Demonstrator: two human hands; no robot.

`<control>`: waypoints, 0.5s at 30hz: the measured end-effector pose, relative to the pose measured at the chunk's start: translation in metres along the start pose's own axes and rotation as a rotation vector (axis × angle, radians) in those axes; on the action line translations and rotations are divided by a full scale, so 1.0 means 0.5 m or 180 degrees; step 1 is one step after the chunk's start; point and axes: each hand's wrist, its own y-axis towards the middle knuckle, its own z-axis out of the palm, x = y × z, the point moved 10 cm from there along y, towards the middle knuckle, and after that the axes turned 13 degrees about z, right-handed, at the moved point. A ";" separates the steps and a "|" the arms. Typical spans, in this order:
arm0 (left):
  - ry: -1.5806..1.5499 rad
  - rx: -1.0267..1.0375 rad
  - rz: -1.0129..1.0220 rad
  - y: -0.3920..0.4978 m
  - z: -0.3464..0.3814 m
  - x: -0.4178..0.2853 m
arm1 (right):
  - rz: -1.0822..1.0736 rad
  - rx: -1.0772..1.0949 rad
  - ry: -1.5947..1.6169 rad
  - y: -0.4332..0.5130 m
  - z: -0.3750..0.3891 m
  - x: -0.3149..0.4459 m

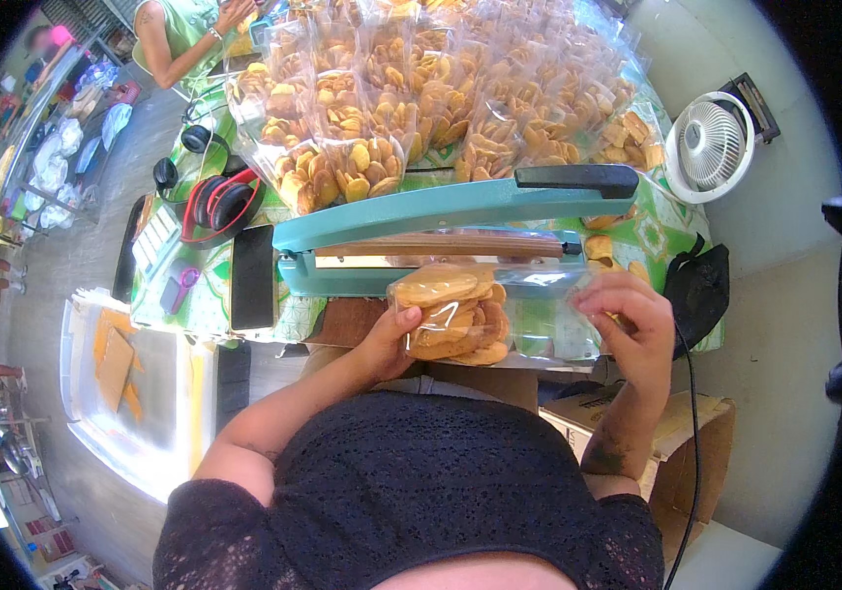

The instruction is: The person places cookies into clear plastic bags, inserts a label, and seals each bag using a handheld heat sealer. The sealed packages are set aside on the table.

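Observation:
A clear plastic bag of flat golden biscuits (458, 313) lies sideways between my two hands, just in front of a teal impulse sealer (391, 219). My left hand (394, 341) holds its filled end, thumb on the near side and the other fingers hidden beneath. At the right, my right hand (629, 313) pinches the bag's unfilled end between thumb and fingers. The sealer's arm is raised, with its black handle (576, 179) at the right, and a brown strip runs along the base below it.
Many upright clear bags of biscuits (362, 110) crowd the table's far side. Headphones (223, 205), a smartphone (253, 276) and purple-handled scissors (183, 286) lie left. A white fan (709, 147) and a black pouch (696, 299) are right. Another person's arm (185, 63) is at far left.

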 end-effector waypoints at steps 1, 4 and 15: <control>0.0052 -0.0098 0.0103 0.003 0.000 -0.012 | -0.0187 0.0188 -0.0205 0.001 0.005 0.017; 0.0288 -0.0186 0.0136 0.014 0.004 -0.036 | -0.0333 0.0887 -0.0485 -0.004 0.043 0.037; 0.0283 -0.0142 -0.0678 0.010 0.023 0.044 | 0.0025 0.1603 -0.0851 0.001 0.188 -0.026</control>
